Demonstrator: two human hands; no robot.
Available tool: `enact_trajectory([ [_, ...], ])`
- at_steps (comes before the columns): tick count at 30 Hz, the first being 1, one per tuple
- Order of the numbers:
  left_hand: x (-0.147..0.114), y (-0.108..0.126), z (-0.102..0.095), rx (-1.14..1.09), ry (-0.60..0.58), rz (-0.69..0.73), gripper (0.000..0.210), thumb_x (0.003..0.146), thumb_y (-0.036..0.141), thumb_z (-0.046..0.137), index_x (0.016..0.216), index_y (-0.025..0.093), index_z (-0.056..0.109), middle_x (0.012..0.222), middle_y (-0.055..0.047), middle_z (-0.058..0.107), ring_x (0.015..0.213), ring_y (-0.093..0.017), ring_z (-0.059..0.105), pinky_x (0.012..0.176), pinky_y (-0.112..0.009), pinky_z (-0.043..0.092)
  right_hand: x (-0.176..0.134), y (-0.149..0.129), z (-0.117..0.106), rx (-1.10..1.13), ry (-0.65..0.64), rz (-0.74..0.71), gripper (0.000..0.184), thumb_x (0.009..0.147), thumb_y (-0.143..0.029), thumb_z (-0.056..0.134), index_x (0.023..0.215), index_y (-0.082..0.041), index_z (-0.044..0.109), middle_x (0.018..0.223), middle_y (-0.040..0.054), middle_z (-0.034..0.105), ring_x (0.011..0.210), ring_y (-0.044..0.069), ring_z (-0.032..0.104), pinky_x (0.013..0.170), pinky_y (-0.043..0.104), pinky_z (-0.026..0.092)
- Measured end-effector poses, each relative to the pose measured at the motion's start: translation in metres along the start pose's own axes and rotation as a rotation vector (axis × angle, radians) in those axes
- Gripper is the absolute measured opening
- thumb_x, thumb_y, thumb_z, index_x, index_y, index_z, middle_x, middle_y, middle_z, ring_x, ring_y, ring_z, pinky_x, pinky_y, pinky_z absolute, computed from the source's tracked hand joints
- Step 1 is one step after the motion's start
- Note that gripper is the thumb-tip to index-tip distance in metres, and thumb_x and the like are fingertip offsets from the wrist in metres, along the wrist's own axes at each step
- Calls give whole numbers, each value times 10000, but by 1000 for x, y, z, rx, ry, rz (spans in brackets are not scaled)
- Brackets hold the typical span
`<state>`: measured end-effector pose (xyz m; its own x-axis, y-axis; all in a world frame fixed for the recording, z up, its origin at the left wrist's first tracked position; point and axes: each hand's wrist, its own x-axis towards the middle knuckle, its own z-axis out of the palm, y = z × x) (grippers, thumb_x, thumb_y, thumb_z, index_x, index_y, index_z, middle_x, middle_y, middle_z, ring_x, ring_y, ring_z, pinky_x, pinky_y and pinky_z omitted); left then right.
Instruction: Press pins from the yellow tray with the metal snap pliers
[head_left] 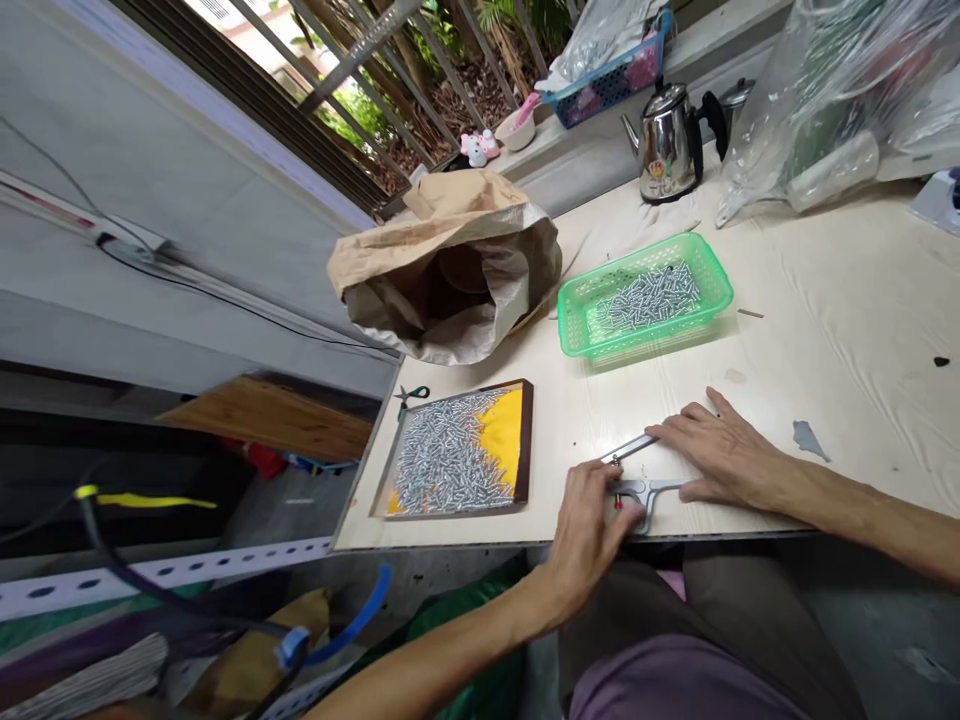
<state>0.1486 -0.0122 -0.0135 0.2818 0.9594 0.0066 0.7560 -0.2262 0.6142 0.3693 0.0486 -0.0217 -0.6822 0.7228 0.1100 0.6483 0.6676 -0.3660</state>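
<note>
A grey metal plier-like tool (pixel 651 489) with two spread handles lies at the table's front edge, a small spring and a red bit near its head. My left hand (pixel 589 525) is closed around the head end, thumb and fingers on either side; what lies between its fingertips is too small to make out. My right hand (pixel 720 455) spans the handles, fingers on the upper one and thumb by the lower one, index finger raised. Left of my hands, a shallow dark-edged tray (pixel 526 440) with a yellow bottom holds many small silvery metal pins.
A green plastic basket (pixel 637 350) with similar pins stands farther back. Behind the tray, a brown paper sack (pixel 435 230) gapes open. Green-handled scissors (pixel 412 392) lie by the table's left edge. A steel kettle (pixel 667 145) and plastic bags (pixel 832 110) stand at the back.
</note>
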Motion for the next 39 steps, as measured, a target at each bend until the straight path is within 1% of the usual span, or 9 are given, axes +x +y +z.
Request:
enact_trajectory([
  [5, 46, 7, 18, 140, -216, 335, 776, 834, 353, 612, 1443, 191, 158, 1359, -179, 423, 1234, -320, 420, 995, -519, 384, -7, 5, -5, 0, -24, 31, 788, 586, -325, 798, 1267, -137, 449, 1122, 155, 602, 1040, 309, 532, 903, 486, 421],
  [9, 66, 10, 20, 231, -311, 385, 841, 767, 417, 686, 1419, 168, 216, 1249, -164, 494, 1093, -316, 487, 911, -493, 436, -17, 8, -11, -49, -59, 105, 791, 547, -297, 811, 1242, -143, 468, 1131, 145, 580, 1028, 304, 531, 842, 433, 464],
  [14, 70, 19, 24, 306, -317, 413, 506, 811, 395, 643, 1205, 128, 473, 1040, -118, 570, 924, -269, 497, 791, -420, 462, -18, 4, -15, -110, -13, 150, 493, 616, -217, 791, 1052, -141, 573, 988, 103, 603, 891, 248, 542, 725, 357, 462],
  [20, 79, 11, 39, 202, -178, 385, 190, 901, 351, 527, 915, 175, 594, 828, -49, 570, 811, -206, 488, 704, -337, 427, -10, 15, -6, -110, 57, 87, 83, 780, -145, 657, 775, -181, 582, 779, 31, 585, 770, 188, 523, 686, 303, 412],
  [24, 84, 8, 44, 185, -128, 378, 251, 916, 345, 502, 766, 169, 598, 721, -36, 549, 762, -187, 497, 667, -310, 421, -9, 18, -1, -79, 90, 56, 226, 881, -88, 471, 691, -189, 540, 710, 24, 551, 715, 170, 498, 671, 289, 404],
  [28, 76, 13, 41, 246, -142, 385, 199, 916, 335, 503, 972, 171, 600, 852, -55, 610, 836, -208, 531, 723, -339, 475, -12, 22, -8, -41, 13, 69, 69, 857, -212, 559, 821, -182, 608, 812, 59, 569, 786, 202, 515, 684, 313, 428],
  [31, 58, 15, 47, 315, -57, 422, 339, 913, 319, 502, 1204, 145, 496, 1186, -147, 577, 1080, -264, 526, 867, -422, 488, -16, 34, -13, -42, -107, 71, 440, 701, -382, 724, 1070, -171, 612, 986, 112, 591, 874, 258, 521, 717, 367, 446],
  [33, 42, 17, 56, 341, 35, 456, 356, 925, 265, 462, 1251, 121, 462, 1331, -200, 485, 1244, -296, 444, 961, -466, 448, -15, 44, -12, -53, -115, 72, 509, 735, -392, 679, 1176, -160, 577, 1059, 136, 595, 902, 273, 522, 745, 391, 445],
  [39, 15, 28, 72, 293, -3, 538, 350, 904, 75, 336, 1206, 108, 509, 1228, -157, 582, 1186, -237, 516, 1014, -417, 447, 9, 56, -12, -134, -27, 113, 223, 892, -200, 442, 892, -156, 661, 865, 103, 626, 812, 222, 527, 735, 344, 425],
])
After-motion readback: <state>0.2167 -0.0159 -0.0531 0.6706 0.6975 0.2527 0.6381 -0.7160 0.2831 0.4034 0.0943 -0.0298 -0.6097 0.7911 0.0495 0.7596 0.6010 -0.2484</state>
